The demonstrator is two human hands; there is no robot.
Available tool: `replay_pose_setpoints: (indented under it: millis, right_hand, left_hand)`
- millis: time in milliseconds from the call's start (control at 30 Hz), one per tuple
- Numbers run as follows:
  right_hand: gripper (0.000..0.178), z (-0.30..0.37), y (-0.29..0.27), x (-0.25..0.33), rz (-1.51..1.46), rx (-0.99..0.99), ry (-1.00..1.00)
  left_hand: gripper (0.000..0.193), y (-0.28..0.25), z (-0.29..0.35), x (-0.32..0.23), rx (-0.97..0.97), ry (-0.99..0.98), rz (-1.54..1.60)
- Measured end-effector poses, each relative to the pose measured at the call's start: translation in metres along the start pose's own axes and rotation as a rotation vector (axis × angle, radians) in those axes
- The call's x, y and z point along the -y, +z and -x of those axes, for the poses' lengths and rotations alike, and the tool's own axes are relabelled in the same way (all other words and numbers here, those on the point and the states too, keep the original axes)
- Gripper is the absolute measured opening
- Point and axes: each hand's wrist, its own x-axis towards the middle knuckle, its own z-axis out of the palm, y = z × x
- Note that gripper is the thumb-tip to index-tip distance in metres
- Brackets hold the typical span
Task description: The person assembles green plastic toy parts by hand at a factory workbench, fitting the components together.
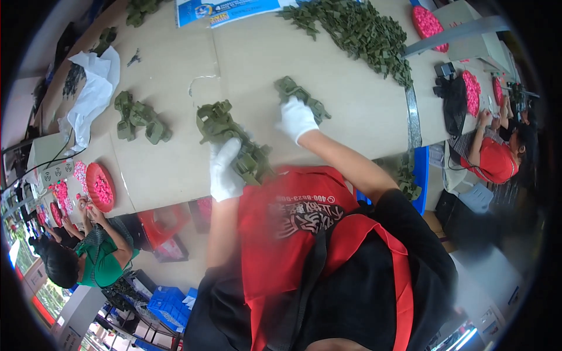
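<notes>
My left hand point(225, 169), in a white glove, is closed on a chunky olive-green plastic toy part point(215, 121). That part has square openings and lies slanted over the table's near edge. My right hand point(297, 120), also gloved in white, reaches to a second olive-green plastic part point(291, 89) lying on the table. Its fingers are bent over that part and hide its middle; the fingertips do not show. Left of both hands lies a similar green part point(140, 119) that neither hand touches.
Small green pieces point(366, 38) form a heap at the far right of the table point(164, 70). A blue printed sheet point(234, 10) lies at the far edge, white crumpled plastic point(96, 88) at the left. Co-workers sit at both sides near red trays point(100, 187) of pink pieces. A metal bar point(456, 35) crosses the right.
</notes>
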Motion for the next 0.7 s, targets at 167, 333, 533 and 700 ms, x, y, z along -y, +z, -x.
replay_pose_setpoints:
  millis: [167, 333, 533, 700]
  right_hand:
    - [0.037, -0.01, -0.021, -0.028, -0.115, -0.348, 0.073]
    - [0.042, -0.044, 0.002, -0.078, -0.407, -0.196, -0.005]
    - [0.03, 0.052, -0.145, 0.013, -0.979, -0.307, -0.295]
    - [0.021, 0.086, -0.169, 0.06, -0.516, -0.549, -0.452]
  left_hand:
    - [0.056, -0.004, 0.017, -0.004, 0.089, 0.069, 0.06]
    - [0.044, 0.012, 0.022, -0.009, 0.054, 0.013, 0.089]
    - [0.062, 0.005, 0.021, -0.005, 0.164, 0.078, 0.184]
    - [0.079, 0.03, 0.021, -0.006, 0.205, 0.228, -0.011]
